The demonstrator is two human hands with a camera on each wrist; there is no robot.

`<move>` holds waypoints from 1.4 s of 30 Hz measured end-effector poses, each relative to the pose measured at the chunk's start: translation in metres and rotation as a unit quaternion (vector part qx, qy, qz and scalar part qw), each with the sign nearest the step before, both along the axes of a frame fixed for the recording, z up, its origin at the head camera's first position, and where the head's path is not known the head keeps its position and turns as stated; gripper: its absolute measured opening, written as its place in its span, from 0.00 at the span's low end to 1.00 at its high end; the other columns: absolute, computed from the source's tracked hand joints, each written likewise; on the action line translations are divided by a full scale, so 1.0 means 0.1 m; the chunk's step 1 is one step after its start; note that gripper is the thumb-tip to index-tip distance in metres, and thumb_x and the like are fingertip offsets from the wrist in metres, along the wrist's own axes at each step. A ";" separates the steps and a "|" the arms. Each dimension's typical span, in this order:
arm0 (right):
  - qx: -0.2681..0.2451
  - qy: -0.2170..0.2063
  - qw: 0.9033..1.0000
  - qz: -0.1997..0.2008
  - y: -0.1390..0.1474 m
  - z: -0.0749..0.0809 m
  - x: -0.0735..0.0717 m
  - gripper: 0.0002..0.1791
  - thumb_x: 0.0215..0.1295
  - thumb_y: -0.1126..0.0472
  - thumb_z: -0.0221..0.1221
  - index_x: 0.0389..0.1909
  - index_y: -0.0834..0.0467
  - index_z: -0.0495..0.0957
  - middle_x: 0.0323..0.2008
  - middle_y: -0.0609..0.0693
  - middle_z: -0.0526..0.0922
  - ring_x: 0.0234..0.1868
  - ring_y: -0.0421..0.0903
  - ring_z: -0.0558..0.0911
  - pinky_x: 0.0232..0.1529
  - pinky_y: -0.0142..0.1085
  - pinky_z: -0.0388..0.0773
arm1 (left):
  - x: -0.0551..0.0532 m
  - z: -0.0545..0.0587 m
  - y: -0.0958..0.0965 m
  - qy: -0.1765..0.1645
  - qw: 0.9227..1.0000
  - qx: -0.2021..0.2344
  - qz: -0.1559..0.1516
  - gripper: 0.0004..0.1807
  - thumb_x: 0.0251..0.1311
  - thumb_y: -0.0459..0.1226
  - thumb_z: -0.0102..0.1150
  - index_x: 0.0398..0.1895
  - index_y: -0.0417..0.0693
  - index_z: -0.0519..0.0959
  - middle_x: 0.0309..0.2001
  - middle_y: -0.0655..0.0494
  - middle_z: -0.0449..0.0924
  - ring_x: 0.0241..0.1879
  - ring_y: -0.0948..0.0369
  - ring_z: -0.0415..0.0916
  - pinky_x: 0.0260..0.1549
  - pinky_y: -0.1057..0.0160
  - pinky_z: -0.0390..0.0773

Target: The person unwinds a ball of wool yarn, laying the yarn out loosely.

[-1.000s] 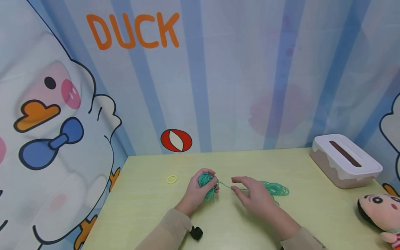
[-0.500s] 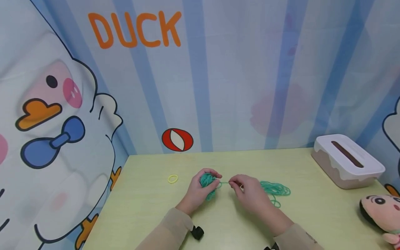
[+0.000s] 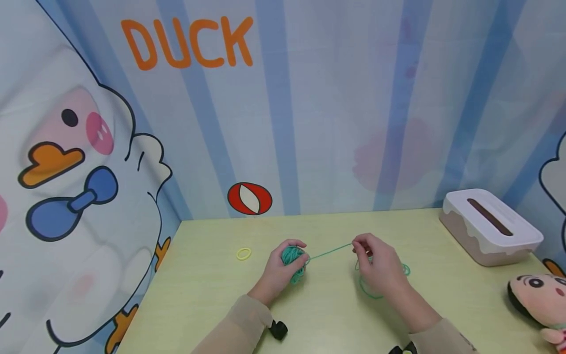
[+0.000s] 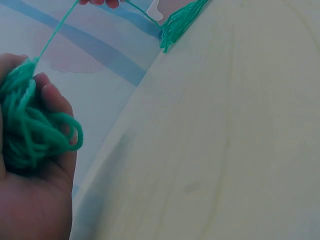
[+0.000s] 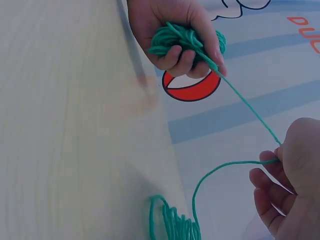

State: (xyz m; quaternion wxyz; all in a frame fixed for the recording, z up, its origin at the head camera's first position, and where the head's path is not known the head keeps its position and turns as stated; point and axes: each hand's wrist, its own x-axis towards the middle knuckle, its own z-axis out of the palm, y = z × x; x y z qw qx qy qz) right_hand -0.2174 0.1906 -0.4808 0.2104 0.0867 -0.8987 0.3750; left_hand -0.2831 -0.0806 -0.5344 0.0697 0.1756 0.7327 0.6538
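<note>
My left hand [image 3: 279, 275] grips a wound ball of green yarn [image 4: 37, 125], with loops sticking out between thumb and fingers. From that ball a single strand [image 3: 330, 250] runs straight across to my right hand [image 3: 381, 263], whose thumb and forefinger pinch it. Past the pinch, in the right wrist view, the strand sags in a curve down to a loose bundle of green yarn [image 5: 177, 225] on the table. The head view shows only the bundle's edge [image 3: 406, 269] beyond my right hand, which hides the rest.
A yellow ring [image 3: 243, 253] lies on the pale table [image 3: 208, 290] left of my hands. At the back right stands a tissue box [image 3: 491, 228] with a white lid. A doll [image 3: 537, 300] is at the right edge. A printed curtain [image 3: 327, 108] hangs behind.
My right hand closed thumb and forefinger on the strand near the ball, then moved right and up, drawing it out longer and straight. The left hand keeps its place with the ball.
</note>
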 end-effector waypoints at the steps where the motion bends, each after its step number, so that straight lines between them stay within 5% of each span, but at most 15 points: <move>1: -0.001 -0.003 1.000 -0.007 0.04 -0.01 0.00 0.06 0.80 0.66 0.62 0.51 0.61 0.84 0.39 0.50 0.91 0.40 0.48 0.89 0.41 0.34 0.85 | 0.00 0.00 0.00 0.007 1.000 -0.010 0.007 0.21 0.76 0.42 0.69 0.65 0.46 0.79 0.51 0.51 0.84 0.48 0.57 0.81 0.53 0.59 0.83; 11: 0.005 -0.016 0.997 -0.070 0.48 -0.08 0.08 0.08 0.82 0.63 0.61 0.52 0.61 0.83 0.41 0.55 0.92 0.38 0.45 0.85 0.38 0.30 0.81 | 0.02 0.04 -0.01 -0.014 0.999 0.030 0.002 0.24 0.78 0.38 0.64 0.72 0.42 0.71 0.44 0.48 0.82 0.38 0.56 0.84 0.46 0.61 0.87; 16: 0.021 -0.027 0.994 -0.099 0.71 -0.14 0.11 0.08 0.81 0.63 0.61 0.52 0.62 0.83 0.40 0.55 0.92 0.36 0.45 0.82 0.36 0.30 0.78 | 0.01 0.02 -0.01 0.013 1.000 0.004 0.018 0.21 0.76 0.39 0.68 0.67 0.43 0.77 0.56 0.43 0.83 0.52 0.58 0.80 0.57 0.63 0.82; 19: 0.033 -0.053 0.992 -0.108 0.83 -0.17 0.11 0.08 0.81 0.62 0.60 0.52 0.62 0.83 0.41 0.56 0.91 0.37 0.49 0.84 0.39 0.36 0.80 | 0.00 0.00 -0.01 0.021 1.000 -0.001 0.022 0.16 0.76 0.40 0.68 0.60 0.46 0.79 0.62 0.44 0.85 0.58 0.59 0.79 0.62 0.65 0.79; 22: 0.047 -0.090 0.988 -0.115 0.93 -0.21 0.10 0.11 0.82 0.61 0.58 0.52 0.63 0.83 0.43 0.59 0.91 0.41 0.55 0.87 0.42 0.47 0.83 | 0.00 0.00 -0.01 0.008 1.000 0.019 0.017 0.14 0.77 0.41 0.68 0.56 0.46 0.77 0.56 0.42 0.88 0.52 0.60 0.84 0.57 0.66 0.83; 27: 0.090 -0.149 0.977 -0.126 1.06 -0.25 0.08 0.14 0.81 0.58 0.57 0.51 0.65 0.85 0.45 0.63 0.91 0.42 0.58 0.88 0.43 0.57 0.82 | -0.01 0.01 0.00 -0.026 0.998 0.060 0.001 0.22 0.80 0.42 0.65 0.64 0.38 0.71 0.46 0.42 0.86 0.39 0.59 0.88 0.44 0.62 0.90; 32: 0.121 -0.181 0.969 -0.117 1.03 -0.26 0.06 0.14 0.77 0.58 0.60 0.47 0.63 0.88 0.44 0.62 0.91 0.44 0.60 0.88 0.46 0.60 0.82 | -0.02 0.01 -0.01 -0.033 0.998 0.056 -0.002 0.27 0.79 0.42 0.65 0.70 0.37 0.69 0.44 0.51 0.86 0.38 0.59 0.89 0.46 0.62 0.91; 38: 0.105 -0.102 0.983 -0.112 0.76 -0.25 0.06 0.10 0.74 0.61 0.63 0.46 0.61 0.88 0.49 0.66 0.86 0.51 0.68 0.82 0.51 0.62 0.79 | -0.01 0.01 0.00 -0.020 0.999 0.042 -0.005 0.27 0.79 0.44 0.66 0.71 0.39 0.70 0.41 0.50 0.88 0.38 0.60 0.89 0.48 0.62 0.90; 42: 0.077 -0.036 0.994 -0.075 0.46 -0.19 0.05 0.09 0.75 0.64 0.62 0.49 0.61 0.88 0.51 0.62 0.87 0.53 0.64 0.82 0.53 0.60 0.81 | 0.00 0.02 0.00 -0.015 0.999 0.033 -0.004 0.28 0.79 0.45 0.66 0.72 0.42 0.70 0.45 0.47 0.88 0.40 0.60 0.89 0.51 0.63 0.89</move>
